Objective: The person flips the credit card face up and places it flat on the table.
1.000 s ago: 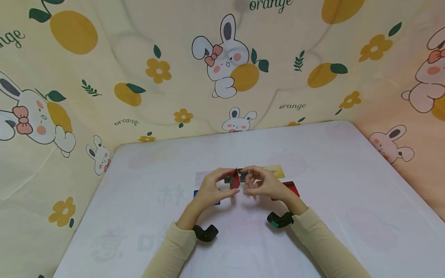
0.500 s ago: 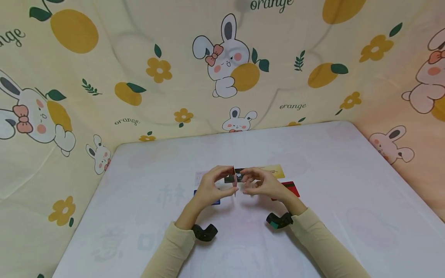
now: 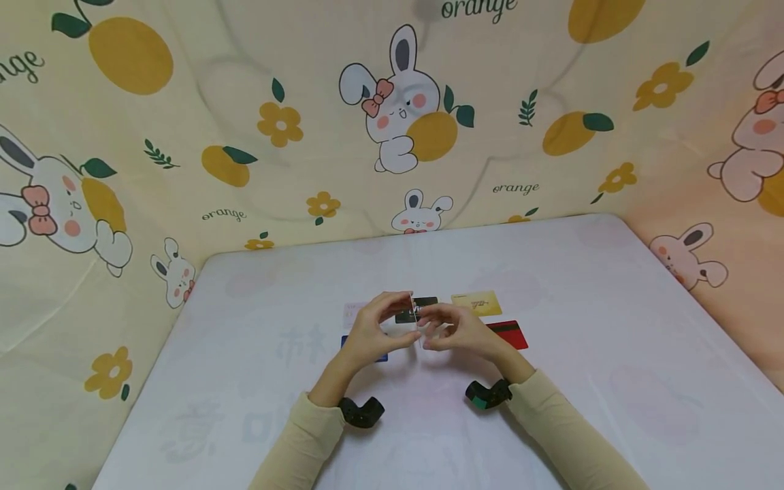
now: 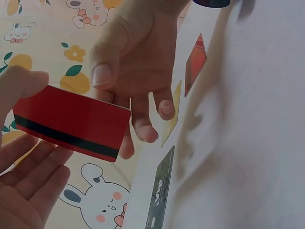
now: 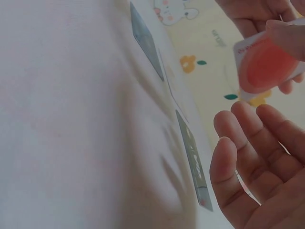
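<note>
My left hand [image 3: 373, 327] pinches a bank-style card [image 4: 71, 121] between thumb and fingers, upright above the table. Its face in the left wrist view is red with a black stripe; the right wrist view shows a white face with a red oval [image 5: 267, 62]. From the head it appears nearly edge-on. My right hand [image 3: 459, 330] is beside the card, fingers spread and loosely bent. In the right wrist view its thumb [image 5: 288, 40] overlaps the card, while its other fingers [image 5: 262, 152] lie apart from it.
On the white table [image 3: 539, 408] lie a black VIP card [image 3: 429, 301], a gold card [image 3: 478, 303], a red striped card [image 3: 510, 334], a partly hidden blue card [image 3: 381, 356] and a pale pink card [image 3: 352, 313]. A patterned cloth [image 3: 294, 82] rises behind.
The held card has turned from showing its red face to nearly edge-on in the head view. My right hand has shifted slightly left, nearer the card, uncovering more of the gold and red cards.
</note>
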A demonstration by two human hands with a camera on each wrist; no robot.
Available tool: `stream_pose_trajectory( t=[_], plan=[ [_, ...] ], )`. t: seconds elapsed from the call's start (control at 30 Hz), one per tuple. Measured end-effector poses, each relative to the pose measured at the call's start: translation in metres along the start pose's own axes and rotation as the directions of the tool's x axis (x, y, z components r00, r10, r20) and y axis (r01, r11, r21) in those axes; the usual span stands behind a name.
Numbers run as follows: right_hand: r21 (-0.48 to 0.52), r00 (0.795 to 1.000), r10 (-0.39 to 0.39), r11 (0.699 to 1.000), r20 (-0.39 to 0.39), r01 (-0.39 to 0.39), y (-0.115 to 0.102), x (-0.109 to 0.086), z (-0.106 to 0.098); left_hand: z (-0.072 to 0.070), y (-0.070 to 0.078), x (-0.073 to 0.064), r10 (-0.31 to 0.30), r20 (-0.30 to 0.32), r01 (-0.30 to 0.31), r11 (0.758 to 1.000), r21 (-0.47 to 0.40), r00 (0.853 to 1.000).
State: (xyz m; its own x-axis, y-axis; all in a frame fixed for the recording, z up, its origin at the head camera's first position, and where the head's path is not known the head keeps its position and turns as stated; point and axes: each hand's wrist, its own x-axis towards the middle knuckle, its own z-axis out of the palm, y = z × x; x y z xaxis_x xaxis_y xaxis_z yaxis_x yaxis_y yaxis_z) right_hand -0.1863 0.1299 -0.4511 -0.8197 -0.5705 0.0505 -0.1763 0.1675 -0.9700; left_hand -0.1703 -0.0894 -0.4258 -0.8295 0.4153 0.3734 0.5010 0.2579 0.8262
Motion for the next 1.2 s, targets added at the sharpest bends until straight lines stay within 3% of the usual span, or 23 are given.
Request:
stream_pose_trajectory(
  t=[0.23, 0.53, 0.83, 1.2],
  plan=[
    [-0.029, 1.0, -0.009, 1.0, 0.009, 0.009, -0.001, 0.0, 0.004, -0.001, 0.003, 0.0, 0.033, 0.004, -0.033, 0.999, -0.016, 0.999],
    [-0.035, 1.0, -0.03, 0.999, 0.009, 0.03, -0.001, 0.0, 0.004, 0.0, 0.004, 0.0, 0.029, 0.004, -0.028, 0.998, -0.048, 1.0],
    [-0.084, 1.0, -0.012, 0.996, -0.025, 0.01, -0.002, 0.0, 0.005, 0.001, 0.007, 0.002, 0.033, 0.005, -0.033, 0.999, -0.018, 0.999],
    [-0.136, 0.999, -0.001, 0.991, -0.045, -0.005, 0.0, 0.0, 0.001, -0.011, 0.011, 0.001, 0.011, -0.001, -0.011, 0.999, -0.043, 1.0]
  ],
)
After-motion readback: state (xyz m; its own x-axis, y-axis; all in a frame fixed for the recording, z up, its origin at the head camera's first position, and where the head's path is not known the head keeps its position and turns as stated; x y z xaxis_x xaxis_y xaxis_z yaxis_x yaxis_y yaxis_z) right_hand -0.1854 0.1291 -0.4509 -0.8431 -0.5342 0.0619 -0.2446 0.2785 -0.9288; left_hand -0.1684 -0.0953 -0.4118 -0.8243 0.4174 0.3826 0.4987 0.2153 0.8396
